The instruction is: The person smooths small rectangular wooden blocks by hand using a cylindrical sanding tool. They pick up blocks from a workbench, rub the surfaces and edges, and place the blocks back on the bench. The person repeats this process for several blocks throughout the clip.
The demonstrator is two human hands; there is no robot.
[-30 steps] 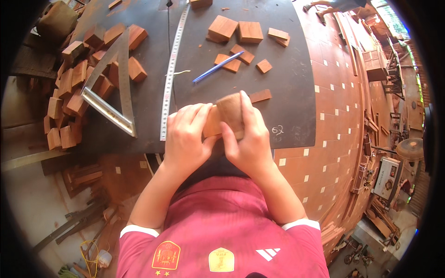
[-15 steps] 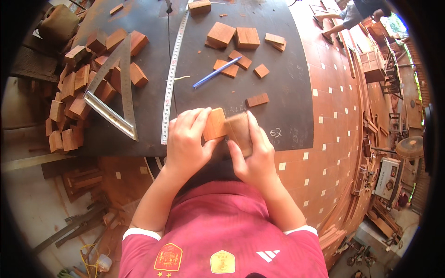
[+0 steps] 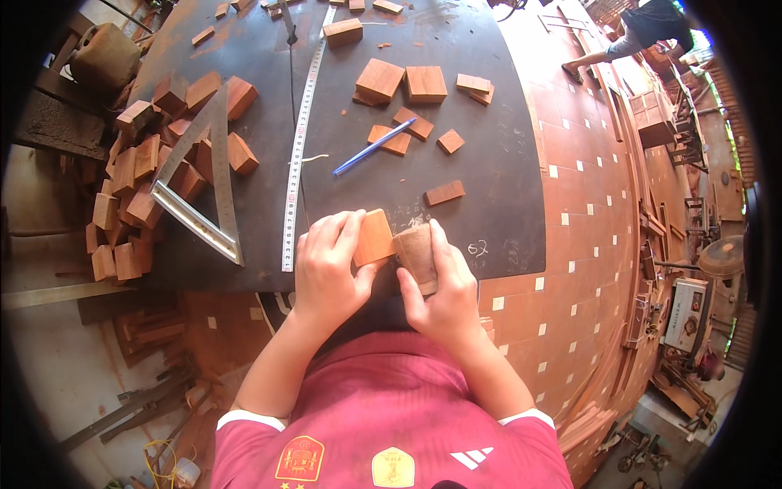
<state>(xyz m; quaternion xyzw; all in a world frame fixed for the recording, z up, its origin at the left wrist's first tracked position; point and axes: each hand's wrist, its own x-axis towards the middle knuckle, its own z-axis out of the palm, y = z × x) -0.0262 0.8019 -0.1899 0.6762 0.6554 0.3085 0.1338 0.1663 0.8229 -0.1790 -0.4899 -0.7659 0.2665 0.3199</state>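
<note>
Wooden block (image 3: pixel 374 237) in left hand (image 3: pixel 327 257), near table edge (image 3: pixel 515 273)

Head cam, left fisheye of a worn pair: looks steeply down past the maroon shirt (image 3: pixel 391 391); left hand (image 3: pixel 332 259) and right hand (image 3: pixel 446 289) near, mid-frame; dark tabletop (image 3: pixel 464 45) beyond; straight edges bend rimward.

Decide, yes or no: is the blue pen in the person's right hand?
No, the blue pen lies across a flat wooden block, apart from the right hand.
</note>
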